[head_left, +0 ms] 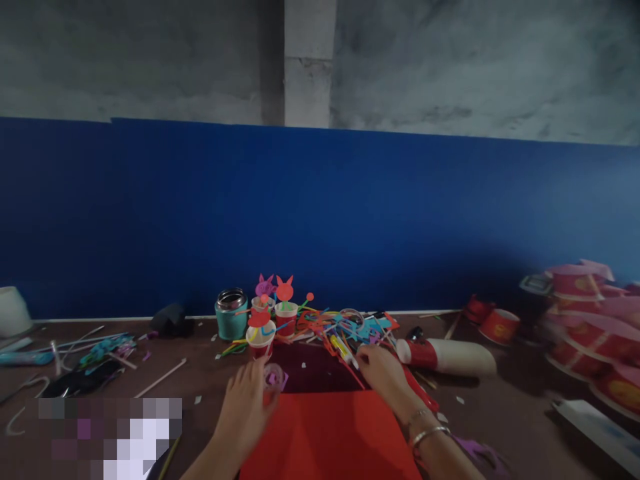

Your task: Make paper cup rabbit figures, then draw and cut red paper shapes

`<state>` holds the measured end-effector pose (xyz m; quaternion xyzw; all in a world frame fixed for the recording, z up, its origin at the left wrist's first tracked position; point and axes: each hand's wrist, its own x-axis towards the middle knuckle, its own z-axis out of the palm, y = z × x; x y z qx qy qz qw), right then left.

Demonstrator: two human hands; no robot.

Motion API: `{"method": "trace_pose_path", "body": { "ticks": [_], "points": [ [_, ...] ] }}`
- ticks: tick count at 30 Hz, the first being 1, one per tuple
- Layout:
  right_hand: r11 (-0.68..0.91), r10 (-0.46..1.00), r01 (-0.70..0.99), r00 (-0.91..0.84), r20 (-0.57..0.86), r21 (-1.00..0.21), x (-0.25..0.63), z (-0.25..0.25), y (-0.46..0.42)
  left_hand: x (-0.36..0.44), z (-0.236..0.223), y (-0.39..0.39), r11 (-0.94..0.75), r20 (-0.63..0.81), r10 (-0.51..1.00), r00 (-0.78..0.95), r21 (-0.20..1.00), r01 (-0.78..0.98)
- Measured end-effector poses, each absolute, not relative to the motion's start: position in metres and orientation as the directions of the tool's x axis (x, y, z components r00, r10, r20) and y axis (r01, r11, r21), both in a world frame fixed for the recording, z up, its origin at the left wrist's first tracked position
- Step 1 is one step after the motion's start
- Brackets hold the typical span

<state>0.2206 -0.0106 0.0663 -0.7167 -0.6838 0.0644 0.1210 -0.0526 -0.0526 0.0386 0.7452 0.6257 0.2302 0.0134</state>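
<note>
Left hand [244,400] curled by clear roll [273,377], right hand [383,372] bunched near yellow pen [341,348], can't tell if either grips, red paper [333,433] between, messy strips [317,325] behind, paper animals [285,292] in cups [287,325], open jar [231,325] beside

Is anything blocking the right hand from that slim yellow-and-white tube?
Nothing visible does. The slim yellow-and-white tube has its white end beside the right hand; I can't tell if they touch. The colourful tangle of thin strips lies beyond, not between.
</note>
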Motion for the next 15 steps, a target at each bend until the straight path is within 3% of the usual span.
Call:
{"method": "trace_pose_path", "body": {
  "ticks": [2, 5, 15],
  "points": [
    [0.002, 0.995, 0.970, 0.023, 0.097, -0.243, 0.213, 0.064, -0.006, -0.045, 0.034, -0.061, -0.321, 0.297, 0.933, 0.201, 0.440, 0.838],
    [0.022, 0.994, 0.978, 0.001, 0.108, -0.208, 0.205, 0.060, 0.002, -0.038, 0.020, -0.070, -0.330, 0.219, 0.944, 0.247, 0.590, 0.737],
    [-0.035, 0.999, 0.988, 0.036, 0.005, -0.151, 0.199, 0.059, 0.028, -0.039, -0.003, -0.070, -0.323, 0.259, 0.946, 0.195, 0.701, 0.635]
  ]
}}
